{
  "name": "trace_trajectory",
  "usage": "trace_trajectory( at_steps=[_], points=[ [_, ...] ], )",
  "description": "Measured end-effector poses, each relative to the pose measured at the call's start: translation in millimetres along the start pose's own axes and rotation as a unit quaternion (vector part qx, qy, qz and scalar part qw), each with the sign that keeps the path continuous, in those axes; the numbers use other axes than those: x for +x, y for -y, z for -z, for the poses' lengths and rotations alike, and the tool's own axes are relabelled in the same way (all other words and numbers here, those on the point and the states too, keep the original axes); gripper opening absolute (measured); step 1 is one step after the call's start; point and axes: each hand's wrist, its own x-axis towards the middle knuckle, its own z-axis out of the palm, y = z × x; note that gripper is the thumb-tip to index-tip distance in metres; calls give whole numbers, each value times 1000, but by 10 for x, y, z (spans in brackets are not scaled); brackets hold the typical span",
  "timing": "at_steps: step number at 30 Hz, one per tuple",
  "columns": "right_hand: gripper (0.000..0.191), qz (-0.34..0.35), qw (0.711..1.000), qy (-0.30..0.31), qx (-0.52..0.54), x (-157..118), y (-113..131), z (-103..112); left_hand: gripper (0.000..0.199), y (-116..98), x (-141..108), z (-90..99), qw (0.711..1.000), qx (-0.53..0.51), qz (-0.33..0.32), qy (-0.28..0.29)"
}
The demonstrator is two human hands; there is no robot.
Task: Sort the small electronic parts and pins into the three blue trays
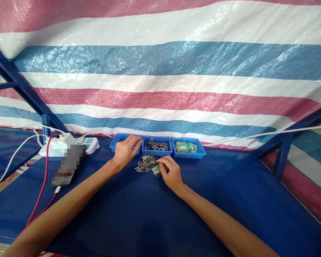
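Observation:
My left hand [126, 151] is over the front right part of the left blue bin [117, 140], fingers curved and thumb a little apart, with nothing visible in them. My right hand [171, 173] is closed at the fingertips on a small grey metal piece [154, 162], whose exact kind is too small to tell. Beneath and beside those fingertips lie a pile of thin metal pins [143, 165] and a small clear-green plastic bag [156, 170]. Short dark metal cylinders [159, 146] fill part of the middle blue bin [157, 154], one standing upright.
The right blue bin [189, 155] holds green-tinted plastic bags [186, 146] of small parts. To the left are a white power strip [92, 145] with plugs, a blurred phone-like device [69, 166] and a red cable [46, 167]. A striped tarp [160, 60] hangs behind the blue table [203, 200].

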Motion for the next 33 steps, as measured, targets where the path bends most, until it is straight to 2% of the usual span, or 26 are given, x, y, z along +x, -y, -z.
trace_trajectory(
  at_steps=[3,5,11,17,21,25,30,33],
  points=[
    [21,-11,1000,-1,-9,-2,-22,-5,24,-126,-61,-32,989,55,-27,137],
    [21,-14,1000,0,-10,-3,-32,-7,23,-186,-90,-35,975,95,-18,198],
    [22,-16,1000,2,-9,-6,-42,-12,29,-300,-127,38,973,99,10,209],
    [21,-16,1000,3,-13,-6,-54,-22,33,-265,-171,-105,949,147,24,278],
    [21,-18,1000,6,-10,-8,-59,-25,26,-222,-189,-166,958,129,5,258],
    [22,-21,1000,-1,-17,-13,-53,-18,21,-241,-191,-138,976,76,-31,202],
    [28,-28,998,-49,-9,7,-20,5,22,-295,-198,-84,991,-59,-87,87],
    [37,-28,997,-76,-8,30,-7,15,22,-321,-200,-53,980,-154,-107,60]
  ],
)
